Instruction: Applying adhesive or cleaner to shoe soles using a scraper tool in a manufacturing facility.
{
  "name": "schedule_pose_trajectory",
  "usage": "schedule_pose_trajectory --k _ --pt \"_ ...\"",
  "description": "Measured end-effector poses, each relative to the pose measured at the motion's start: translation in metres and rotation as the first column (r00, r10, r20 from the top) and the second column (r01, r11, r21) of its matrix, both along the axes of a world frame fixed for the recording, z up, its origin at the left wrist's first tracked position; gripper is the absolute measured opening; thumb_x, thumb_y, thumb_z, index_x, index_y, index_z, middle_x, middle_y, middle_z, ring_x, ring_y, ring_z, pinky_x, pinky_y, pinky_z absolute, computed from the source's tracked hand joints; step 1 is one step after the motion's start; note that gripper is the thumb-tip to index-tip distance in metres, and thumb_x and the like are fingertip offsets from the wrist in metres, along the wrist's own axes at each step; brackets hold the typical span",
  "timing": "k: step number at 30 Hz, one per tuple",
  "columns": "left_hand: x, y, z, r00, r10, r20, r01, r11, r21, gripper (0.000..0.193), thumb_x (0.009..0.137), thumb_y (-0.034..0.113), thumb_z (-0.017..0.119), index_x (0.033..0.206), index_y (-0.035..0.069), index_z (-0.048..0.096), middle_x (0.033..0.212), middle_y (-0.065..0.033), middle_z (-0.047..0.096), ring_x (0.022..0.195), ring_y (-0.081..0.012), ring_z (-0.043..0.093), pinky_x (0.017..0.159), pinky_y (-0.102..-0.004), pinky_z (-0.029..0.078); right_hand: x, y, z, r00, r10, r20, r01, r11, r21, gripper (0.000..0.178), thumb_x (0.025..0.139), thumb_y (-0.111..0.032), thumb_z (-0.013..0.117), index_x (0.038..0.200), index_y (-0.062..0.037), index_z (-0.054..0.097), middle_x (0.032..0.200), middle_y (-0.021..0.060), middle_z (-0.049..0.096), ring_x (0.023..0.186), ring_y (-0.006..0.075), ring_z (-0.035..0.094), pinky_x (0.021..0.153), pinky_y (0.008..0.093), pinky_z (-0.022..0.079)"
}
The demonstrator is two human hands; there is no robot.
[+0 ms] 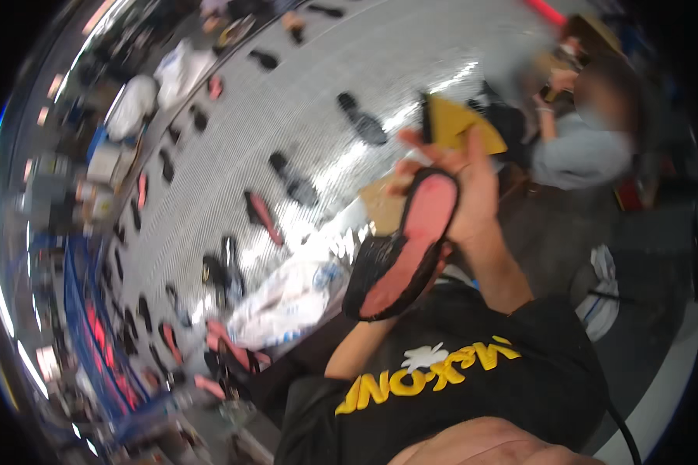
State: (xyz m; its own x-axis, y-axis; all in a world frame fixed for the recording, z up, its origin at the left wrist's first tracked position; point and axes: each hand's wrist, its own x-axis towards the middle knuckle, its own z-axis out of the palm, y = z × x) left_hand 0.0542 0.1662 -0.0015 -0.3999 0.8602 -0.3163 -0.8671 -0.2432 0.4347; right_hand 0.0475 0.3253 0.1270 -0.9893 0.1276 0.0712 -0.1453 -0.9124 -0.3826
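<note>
A black sandal (407,248) with a pink insole is held slanted in front of my chest, its heel up and to the right. Its wide black upper crosses the front half. My left hand (444,254) grips it from beneath; most of that hand is hidden, with only fingertips showing at the sandal's right edge. Behind the heel, my right hand (477,194) is open with its palm up. Its fingers are spread past the heel's left side, and the thumb points up. The heel lies over this palm, touching or very close.
A grey ribbed conveyor belt (318,85) carries dark soles (293,178) and a pink-lined shoe piece (264,217). A white plastic bag (287,302) lies at its near edge. Beyond my right hand are a yellow panel (465,128) and a seated person (582,155). Cardboard (384,203) lies behind the sandal.
</note>
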Motion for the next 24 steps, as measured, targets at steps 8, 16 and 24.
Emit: schedule_pose_trajectory --k 8,16,24 --pt "-0.075 -0.001 0.006 0.856 -0.237 -0.460 0.461 0.754 0.468 0.060 0.084 0.043 0.053 0.101 -0.014 0.061 0.106 -0.0255 0.061 0.103 -0.0344 0.057 0.089 -0.0381 0.044 0.015 0.019 0.008 0.980 -0.010 0.198 -0.032 0.978 0.207 0.079 0.090 -0.063 0.032 0.107 0.0114 0.054 0.060 0.0163 0.055 0.048 0.0230 0.051 0.055 0.0345 0.045" --pt "-0.047 -0.004 0.025 0.546 -0.340 -0.765 0.129 0.937 -0.324 0.054 0.099 0.041 0.029 0.117 -0.006 0.050 0.111 -0.0130 0.058 0.100 -0.0196 0.055 0.088 -0.0319 0.042 0.005 0.024 -0.008 0.986 -0.122 -0.111 0.151 0.943 0.297 0.063 0.095 -0.050 0.036 0.123 0.0054 0.041 0.109 0.0270 0.058 0.059 0.0299 0.063 0.051 0.0395 0.053" --pt "-0.037 -0.039 -0.018 0.989 0.142 0.046 -0.146 0.984 0.101 0.089 0.080 0.076 0.035 0.130 0.002 0.043 0.116 -0.0125 0.057 0.101 -0.0257 0.057 0.088 -0.0375 0.048 0.007 0.041 -0.080 0.609 -0.772 0.182 0.347 0.466 0.814 0.044 0.093 -0.044 0.048 0.097 -0.0020 0.059 0.089 0.0088 0.064 0.074 0.0139 0.060 0.061 0.0271 0.049"
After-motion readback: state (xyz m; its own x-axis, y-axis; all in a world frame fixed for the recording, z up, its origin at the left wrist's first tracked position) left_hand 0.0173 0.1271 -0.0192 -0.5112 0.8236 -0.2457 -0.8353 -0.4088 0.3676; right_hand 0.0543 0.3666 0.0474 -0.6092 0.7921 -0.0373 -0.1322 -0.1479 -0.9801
